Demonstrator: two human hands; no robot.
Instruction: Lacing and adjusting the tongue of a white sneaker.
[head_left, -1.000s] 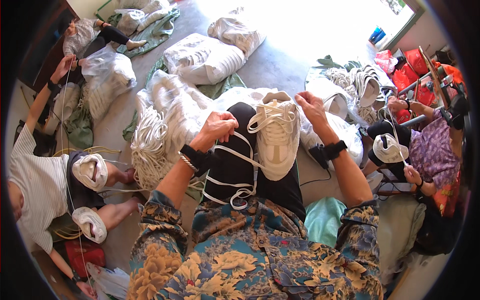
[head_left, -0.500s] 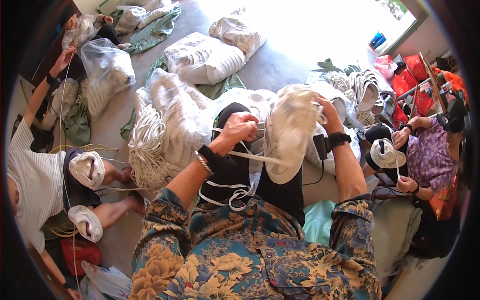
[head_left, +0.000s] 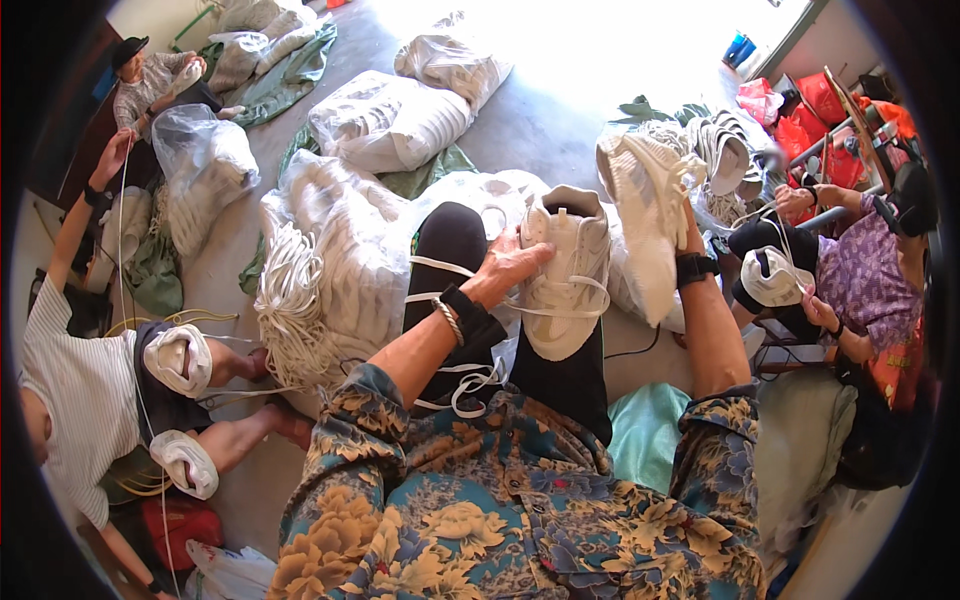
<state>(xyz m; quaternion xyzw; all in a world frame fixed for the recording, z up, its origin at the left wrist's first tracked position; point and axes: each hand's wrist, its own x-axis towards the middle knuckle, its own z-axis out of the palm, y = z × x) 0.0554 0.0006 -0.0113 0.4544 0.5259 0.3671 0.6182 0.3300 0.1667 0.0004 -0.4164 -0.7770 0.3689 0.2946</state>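
Note:
A cream-white sneaker (head_left: pixel 567 270) rests on my right thigh, toe toward me, with a lace looped across its front. My left hand (head_left: pixel 515 265) is closed on its left side, the thumb over the edge by the tongue. To the right, my right hand (head_left: pixel 690 215) grips a second white sneaker (head_left: pixel 645 205), raised off my lap with its toe hanging down. Part of that hand is behind the sneaker. Loose white shoelaces (head_left: pixel 470 385) lie over my left thigh.
Clear bags of white shoe parts (head_left: pixel 345 215) and a bundle of laces (head_left: pixel 290 285) stand ahead left. Shoe uppers (head_left: pixel 722 150) are piled ahead right. One co-worker (head_left: pixel 75 375) pulls a long lace at left; another (head_left: pixel 865 265) handles a shoe at right. A third person (head_left: pixel 150 90) sits far left.
My right hand has moved right, taking one sneaker away from the other on my thigh. My left hand has come from the laces onto the sneaker that stays there.

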